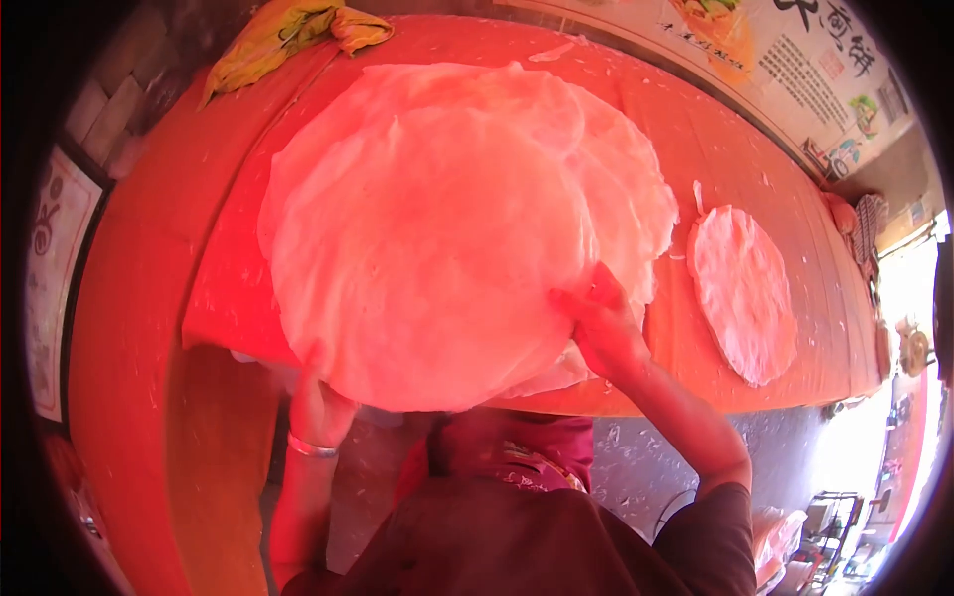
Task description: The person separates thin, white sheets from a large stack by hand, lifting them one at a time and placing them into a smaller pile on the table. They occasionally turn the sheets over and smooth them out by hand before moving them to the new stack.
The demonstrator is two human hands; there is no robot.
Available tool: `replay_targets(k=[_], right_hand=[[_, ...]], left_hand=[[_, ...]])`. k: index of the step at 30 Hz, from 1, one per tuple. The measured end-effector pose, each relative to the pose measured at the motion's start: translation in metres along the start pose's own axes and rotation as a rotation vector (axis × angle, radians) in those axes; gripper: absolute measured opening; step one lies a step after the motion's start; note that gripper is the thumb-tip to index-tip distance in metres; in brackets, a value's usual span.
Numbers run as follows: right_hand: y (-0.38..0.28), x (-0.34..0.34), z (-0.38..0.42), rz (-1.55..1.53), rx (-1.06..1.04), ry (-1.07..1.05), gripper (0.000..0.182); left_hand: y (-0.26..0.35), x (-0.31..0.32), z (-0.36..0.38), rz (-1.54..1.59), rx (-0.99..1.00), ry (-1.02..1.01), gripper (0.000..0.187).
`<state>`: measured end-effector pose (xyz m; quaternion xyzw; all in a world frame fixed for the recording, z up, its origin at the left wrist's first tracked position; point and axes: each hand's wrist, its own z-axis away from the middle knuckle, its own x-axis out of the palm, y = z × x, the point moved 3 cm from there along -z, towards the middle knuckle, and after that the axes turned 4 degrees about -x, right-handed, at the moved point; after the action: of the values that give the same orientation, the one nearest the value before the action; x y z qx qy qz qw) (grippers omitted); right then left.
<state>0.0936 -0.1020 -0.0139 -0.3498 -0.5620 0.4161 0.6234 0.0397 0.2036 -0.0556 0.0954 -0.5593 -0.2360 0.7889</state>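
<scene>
A large, thin, round sheet of dough is spread over a stack of similar sheets on the red table. My left hand grips the sheet's near-left edge from below, a bangle on its wrist. At the sheet's near-right edge my right hand pinches it, fingers on top. The sheet's near edge hangs past the table's front.
A smaller round sheet lies on the table to the right. A yellow cloth is bunched at the far left corner. A printed poster runs along the back wall. Floor and a rack show at lower right.
</scene>
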Motion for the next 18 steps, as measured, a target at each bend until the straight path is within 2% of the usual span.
replay_targets(k=[3,8,11,18], right_hand=[[-0.009,-0.010,-0.002,0.122,-0.043,0.022,0.054],[-0.015,-0.028,-0.008,0.367,-0.103,0.058,0.063],[-0.030,-0.020,-0.019,0.326,-0.076,0.150,0.061],[-0.033,-0.035,-0.040,0.311,0.058,0.159,0.031]], left_hand=[[0.004,0.014,-0.010,0.016,0.032,-0.078,0.045],[0.003,-0.001,-0.026,-0.212,0.130,0.016,0.045],[0.003,-0.003,-0.027,-0.257,0.143,0.029,0.045],[0.003,-0.001,-0.028,-0.259,0.171,0.000,0.039]])
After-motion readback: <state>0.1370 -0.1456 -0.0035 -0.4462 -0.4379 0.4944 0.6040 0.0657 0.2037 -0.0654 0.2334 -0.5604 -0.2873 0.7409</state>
